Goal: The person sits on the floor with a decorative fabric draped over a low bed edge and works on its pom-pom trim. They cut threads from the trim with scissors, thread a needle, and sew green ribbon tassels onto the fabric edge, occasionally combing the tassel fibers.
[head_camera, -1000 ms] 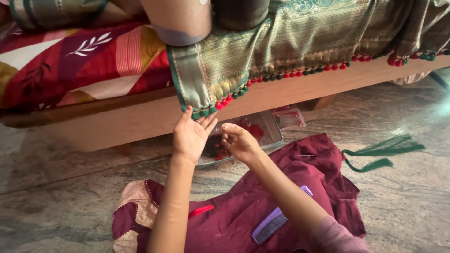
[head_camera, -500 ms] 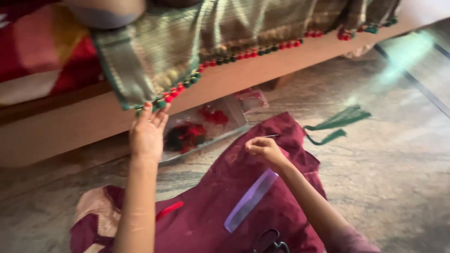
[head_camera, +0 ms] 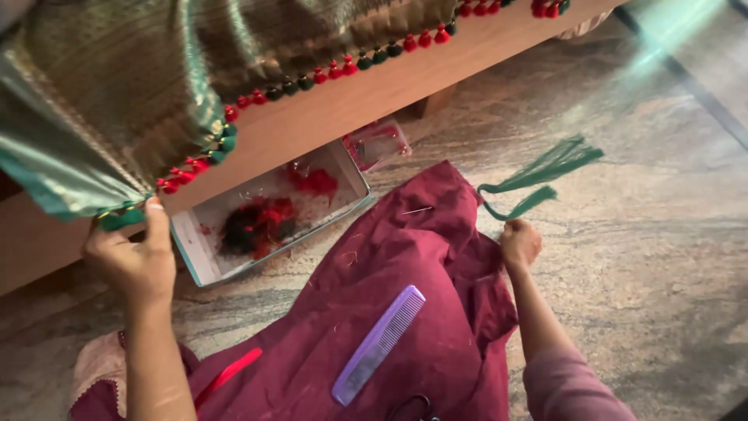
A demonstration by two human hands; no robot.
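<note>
Right hand (head_camera: 520,243) now off maroon cloth (head_camera: 405,304), onto green threads (head_camera: 538,175).

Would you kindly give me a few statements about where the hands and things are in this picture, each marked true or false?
1. The left hand grips the tasselled cloth edge. True.
2. The right hand holds the purple comb. False: the comb lies on the maroon cloth; the hand is at the green thread bundle.
3. The open box holds red and dark thread. True.
4. The box sits on the maroon cloth. False: it is on the floor beside it.
</note>
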